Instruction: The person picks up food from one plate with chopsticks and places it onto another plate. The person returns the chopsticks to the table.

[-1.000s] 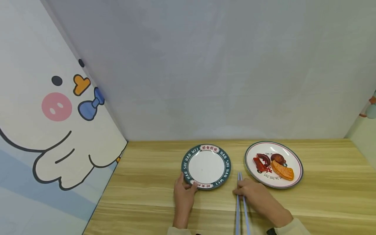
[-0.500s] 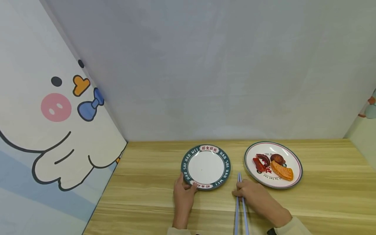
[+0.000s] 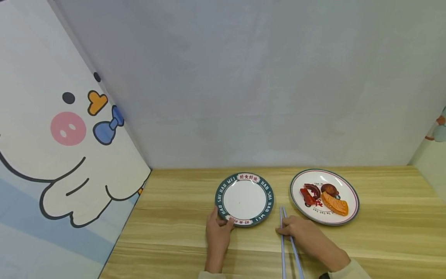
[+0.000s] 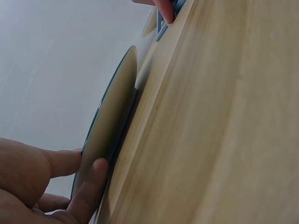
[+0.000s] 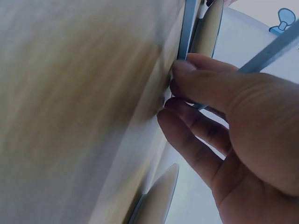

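My left hand (image 3: 218,236) pinches the near left rim of a plate with a dark green lettered border (image 3: 244,199). In the left wrist view, fingers reach under the rim of that plate (image 4: 110,112), which stands tilted in that camera's picture. My right hand (image 3: 306,234) holds a pair of pale blue chopsticks (image 3: 283,252), gripped near their far ends, which point away from me; their near ends run out of the picture. The right wrist view shows thumb and fingertips around one chopstick (image 5: 187,28), close to the table top.
Right of the chopsticks stands a white plate with a thin red ring (image 3: 315,217). On it lie an orange salmon-like slice (image 3: 335,204), a round brown piece (image 3: 329,189) and red pieces (image 3: 307,196). A pale wall (image 3: 265,97) rises behind the wooden table (image 3: 167,217).
The chopsticks' near ends have swung right and spread a little apart, while their far tips shifted slightly left. My left hand and both plates hold their places.
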A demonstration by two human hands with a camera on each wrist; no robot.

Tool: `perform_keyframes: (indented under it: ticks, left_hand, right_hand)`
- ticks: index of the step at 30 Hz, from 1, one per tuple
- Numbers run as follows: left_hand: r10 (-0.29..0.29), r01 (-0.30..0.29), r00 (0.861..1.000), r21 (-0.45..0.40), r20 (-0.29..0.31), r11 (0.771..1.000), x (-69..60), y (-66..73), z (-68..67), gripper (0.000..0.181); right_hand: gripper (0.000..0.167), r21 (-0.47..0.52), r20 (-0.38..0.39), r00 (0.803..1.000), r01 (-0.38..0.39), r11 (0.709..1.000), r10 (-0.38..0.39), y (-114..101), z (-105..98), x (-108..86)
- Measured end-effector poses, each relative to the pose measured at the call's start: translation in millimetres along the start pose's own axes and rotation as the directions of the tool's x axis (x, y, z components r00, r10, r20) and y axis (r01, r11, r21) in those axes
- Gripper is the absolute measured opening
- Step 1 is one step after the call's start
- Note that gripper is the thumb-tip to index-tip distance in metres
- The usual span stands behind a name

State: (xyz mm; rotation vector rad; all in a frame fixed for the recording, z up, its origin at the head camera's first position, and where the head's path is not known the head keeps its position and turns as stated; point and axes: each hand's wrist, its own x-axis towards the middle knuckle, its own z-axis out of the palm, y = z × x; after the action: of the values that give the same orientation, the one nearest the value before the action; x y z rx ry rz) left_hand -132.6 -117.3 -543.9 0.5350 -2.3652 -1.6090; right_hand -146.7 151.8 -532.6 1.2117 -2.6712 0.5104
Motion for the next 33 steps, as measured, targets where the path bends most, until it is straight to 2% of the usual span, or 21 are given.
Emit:
perform_keyframes:
  ticks: [4, 11, 17, 24, 33]
  left_hand:
    - [-0.003, 0.003, 1.000, -0.005, 0.001, 1.000, -0.5, 0.0, -0.2, 0.073]
    - [0.023, -0.022, 1.000, -0.099, 0.007, 0.995, -0.9, -3.2, -0.7, 0.074]
    - [0.023, -0.022, 1.000, -0.099, 0.006, 0.995, -1.5, -2.9, -0.8, 0.074]
    - [0.028, -0.027, 1.000, -0.105, 0.008, 0.994, -1.5, -3.6, -0.8, 0.074]
    - [0.017, -0.015, 1.000, -0.125, 0.014, 0.992, -1.1, -3.5, -0.7, 0.074]
  right_hand:
    - [0.026, 0.012, -0.009, 1.000, 0.008, 1.000, -0.008, -0.4, -0.6, -1.8]
    - [0.024, 0.005, -0.082, 0.995, 0.049, 0.999, -0.049, 1.1, 1.3, -5.9]
    - [0.023, -0.006, -0.117, 0.991, 0.065, 0.998, -0.065, 0.5, 1.8, -7.0]
    - [0.023, -0.001, -0.079, 0.996, 0.030, 1.000, -0.030, -1.5, -0.3, -8.0]
    - [0.027, -0.018, -0.083, 0.996, 0.043, 0.999, -0.044, -1.7, -0.4, -9.7]
